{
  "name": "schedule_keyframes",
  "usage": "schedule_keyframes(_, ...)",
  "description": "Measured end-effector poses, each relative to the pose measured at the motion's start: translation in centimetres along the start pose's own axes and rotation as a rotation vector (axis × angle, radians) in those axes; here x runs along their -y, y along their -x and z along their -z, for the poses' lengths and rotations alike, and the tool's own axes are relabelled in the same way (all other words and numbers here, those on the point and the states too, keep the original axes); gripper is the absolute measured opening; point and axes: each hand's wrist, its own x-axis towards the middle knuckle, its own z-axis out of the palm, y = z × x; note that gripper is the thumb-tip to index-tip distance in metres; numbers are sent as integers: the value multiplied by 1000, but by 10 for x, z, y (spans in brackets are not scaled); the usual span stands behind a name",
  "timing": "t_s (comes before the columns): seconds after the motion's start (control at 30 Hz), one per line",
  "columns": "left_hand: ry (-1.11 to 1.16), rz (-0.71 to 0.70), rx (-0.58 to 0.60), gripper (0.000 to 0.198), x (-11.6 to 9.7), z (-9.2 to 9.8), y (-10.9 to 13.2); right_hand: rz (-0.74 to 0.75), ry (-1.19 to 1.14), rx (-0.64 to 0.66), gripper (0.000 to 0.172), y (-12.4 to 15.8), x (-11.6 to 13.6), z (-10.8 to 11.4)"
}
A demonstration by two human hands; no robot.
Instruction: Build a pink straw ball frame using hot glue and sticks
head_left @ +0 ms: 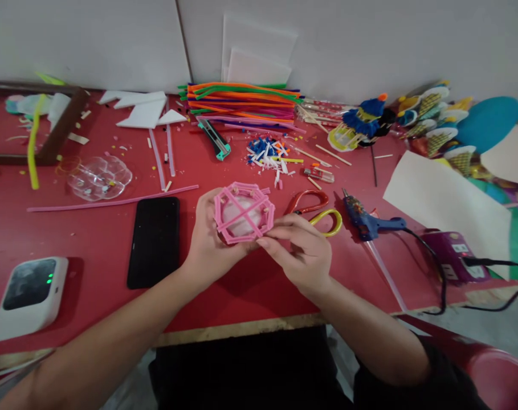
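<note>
A pink octagonal frame, built from fuzzy pipe-cleaner strips with two strips crossing over its top, is held above the front of the red table. My left hand wraps round its left side and underside. At the lower right corner, the thumb and fingers of my right hand pinch the frame's edge. Pale material shows inside, behind the cross. Just beyond my right hand lie scissors with one red and one yellow handle loop; their blades are hidden.
A black phone and a white device lie to the left. On the right are a blue glue gun, its cord and a purple power socket. Behind sit a cutter, coloured pipe cleaners and small scraps.
</note>
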Motion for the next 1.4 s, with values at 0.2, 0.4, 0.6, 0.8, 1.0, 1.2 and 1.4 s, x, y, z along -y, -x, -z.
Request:
schedule_keyframes(0.2,6,42,-36,85,-5,-5,0,-91,-46,15,13,-1,1,0)
schedule_keyframes(0.4,-61,17,-31,92,-1,-4,1,-104,-44,-21,13,0,0,-1)
schedule_keyframes(0.6,147,51,9,87,-2,-6,3,-163,-90,-85,12,-1,-4,0)
schedule_keyframes(0.8,409,145,269,104,-7,-3,0,-265,-218,-139,16,-6,-14,3)
schedule_keyframes(1.0,454,155,286,95,-5,-4,1,-217,-236,-97,13,-8,-17,5)
schedule_keyframes(1.2,513,219,256,88,-9,-4,0,-193,-186,-94,18,-9,-17,4)
schedule_keyframes(1.4,495,168,216,88,-4,-6,1,-120,-166,-32,14,-8,-16,5)
